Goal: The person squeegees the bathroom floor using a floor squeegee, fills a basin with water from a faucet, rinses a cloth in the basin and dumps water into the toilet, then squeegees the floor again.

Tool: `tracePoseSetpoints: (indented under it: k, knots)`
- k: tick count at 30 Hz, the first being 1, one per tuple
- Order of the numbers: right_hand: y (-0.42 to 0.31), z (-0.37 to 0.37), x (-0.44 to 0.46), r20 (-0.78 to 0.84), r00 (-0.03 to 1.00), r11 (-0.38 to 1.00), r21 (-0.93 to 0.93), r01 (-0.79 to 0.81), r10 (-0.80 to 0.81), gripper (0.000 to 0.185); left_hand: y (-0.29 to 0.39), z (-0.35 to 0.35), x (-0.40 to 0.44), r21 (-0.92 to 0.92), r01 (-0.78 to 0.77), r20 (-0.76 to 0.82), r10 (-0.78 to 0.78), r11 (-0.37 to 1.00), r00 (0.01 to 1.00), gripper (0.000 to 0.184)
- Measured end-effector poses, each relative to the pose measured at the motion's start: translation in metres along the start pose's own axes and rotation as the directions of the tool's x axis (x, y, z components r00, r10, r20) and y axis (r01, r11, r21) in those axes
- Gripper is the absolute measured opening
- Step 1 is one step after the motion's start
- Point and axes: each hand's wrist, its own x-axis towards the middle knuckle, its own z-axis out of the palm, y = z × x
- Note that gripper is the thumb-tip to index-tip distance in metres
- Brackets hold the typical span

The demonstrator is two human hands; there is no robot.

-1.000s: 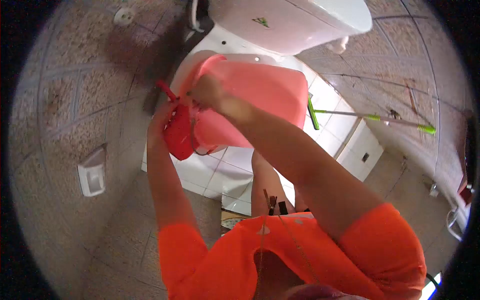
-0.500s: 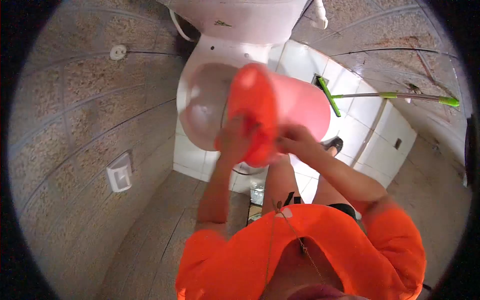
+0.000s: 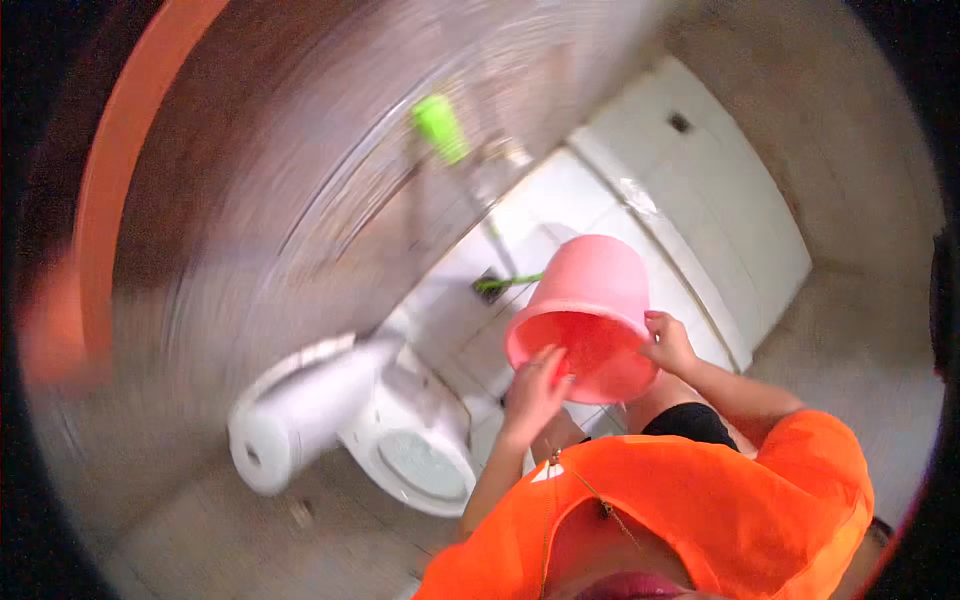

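A pink bucket [image 3: 590, 278] is tilted in front of my legs, its reddish inside facing me. My right hand [image 3: 672, 345] grips the right side of its rim, fingers bent over the edge. At the left lower side of the mouth is my left hand [image 3: 535, 392], its fingers curled over the rim; the bucket hides part of the grip. No water shows pouring from it. To the lower left stands a white toilet [image 3: 410, 490] with its bowl open and its tank [image 3: 290, 425] beside it, slightly blurred.
A squeegee with a green blade [image 3: 515, 283] rests on the white tiled floor beyond the bucket, near a drain [image 3: 488, 287]. Its green handle end [image 3: 440, 128] leans by the wall. A raised ledge [image 3: 640, 205] crosses the floor at right. An orange strip [image 3: 110, 180] borders the far left.
My view has turned to the right, away from the toilet. The bucket has swung from above the toilet bowl to over the floor, its mouth now towards me.
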Motion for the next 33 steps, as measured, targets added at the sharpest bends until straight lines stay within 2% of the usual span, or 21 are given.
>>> tracePoseSetpoints:
  k: [2,4,5,6,8,9,11,13,14,16,18,19,22,24,25,27,28,29,30,31,33]
  knots:
    - [0.056,-0.021,0.002,-0.125,0.981,0.982,0.136,-0.13,0.147,0.023,-0.005,0.0,0.037,-0.078,0.096,-0.087,-0.103,0.992,0.991,0.034]
    - [0.104,-0.039,0.008,-0.185,0.952,0.947,0.257,-0.193,0.244,0.024,-0.041,0.0,0.07,-0.111,0.131,-0.325,-0.161,0.985,0.932,0.033]
    - [0.132,-0.041,0.008,-0.279,0.889,0.905,0.335,-0.263,0.362,0.024,-0.066,-0.007,0.083,-0.281,0.105,-0.341,-0.202,0.954,0.918,0.038]
    - [0.161,-0.052,0.015,-0.347,0.811,0.854,0.412,-0.318,0.47,0.025,-0.079,-0.014,0.109,-0.606,0.008,-0.412,-0.323,0.795,0.852,0.046]
    - [0.2,-0.082,0.03,-0.468,0.653,0.779,0.538,-0.324,0.595,0.019,-0.083,-0.037,0.154,-0.513,0.277,-0.462,-0.534,0.812,0.708,0.07]
    - [0.232,-0.088,0.039,-0.453,0.664,0.778,0.534,-0.332,0.595,0.019,-0.082,-0.048,0.176,-0.499,0.31,-0.509,-0.563,0.809,0.651,0.075]
    - [0.31,-0.096,0.063,-0.397,0.352,0.498,0.825,-0.268,0.847,0.019,-0.069,-0.061,0.217,-0.523,0.38,-0.542,-0.642,0.763,0.542,0.081]
    - [0.364,-0.109,0.099,-0.376,0.217,0.417,0.888,-0.195,0.901,0.026,-0.056,-0.066,0.248,-0.586,0.396,-0.51,-0.702,0.707,0.497,0.078]
    - [0.38,-0.116,0.121,-0.284,0.254,0.318,0.942,-0.104,0.924,0.036,-0.064,-0.067,0.259,-0.612,0.381,-0.493,-0.711,0.693,0.501,0.073]
    - [0.459,-0.093,0.175,-0.334,0.281,0.304,0.942,0.144,0.9,0.015,-0.109,-0.07,0.268,-0.512,0.38,-0.515,-0.63,0.77,0.582,0.055]
    - [0.506,-0.09,0.228,-0.363,0.326,0.26,0.912,0.318,0.873,0.014,-0.102,-0.056,0.278,-0.492,0.326,-0.581,-0.583,0.807,0.568,0.033]
    - [0.527,-0.086,0.252,-0.343,0.367,0.208,0.91,0.359,0.864,0.014,-0.098,-0.052,0.278,-0.488,0.387,-0.579,-0.622,0.782,0.527,0.03]
    - [0.577,-0.087,0.307,-0.233,0.592,-0.002,0.93,0.368,0.772,0.018,-0.077,-0.043,0.285,-0.457,0.451,-0.612,-0.639,0.767,0.466,0.025]
    - [0.596,-0.087,0.324,-0.093,0.607,-0.066,0.97,0.234,0.789,0.02,-0.077,-0.036,0.288,-0.437,0.468,-0.619,-0.634,0.769,0.464,0.022]
    - [0.601,-0.086,0.323,0.027,0.585,-0.114,0.987,0.112,0.811,0.023,-0.078,-0.032,0.286,-0.375,0.395,-0.608,-0.544,0.839,0.579,0.02]
    - [0.563,-0.081,0.327,0.076,0.515,-0.071,0.997,-0.029,0.854,0.029,-0.082,-0.016,0.285,-0.319,0.249,-0.503,-0.386,0.914,0.773,0.017]
    - [0.526,-0.081,0.33,-0.005,0.526,0.12,0.976,-0.184,0.851,0.031,-0.08,0.001,0.287,-0.328,0.182,-0.422,-0.316,0.927,0.85,0.016]
    - [0.474,-0.084,0.332,-0.083,0.556,0.306,0.896,-0.323,0.827,0.034,-0.072,0.02,0.291,-0.133,0.2,-0.393,-0.236,0.971,0.889,0.023]
    - [0.413,-0.087,0.324,-0.179,0.756,0.47,0.862,-0.187,0.63,0.036,-0.083,0.043,0.293,-0.233,0.392,-0.299,-0.449,0.89,0.842,0.024]
    - [0.345,-0.092,0.307,-0.254,0.891,0.579,0.815,-0.013,0.377,0.04,-0.056,0.065,0.305,-0.33,0.29,-0.244,-0.378,0.898,0.893,0.022]
    - [0.193,-0.126,0.258,-0.211,0.977,0.599,0.783,0.164,0.008,0.068,-0.045,0.114,0.313,-0.496,0.248,-0.149,-0.363,0.832,0.92,0.017]
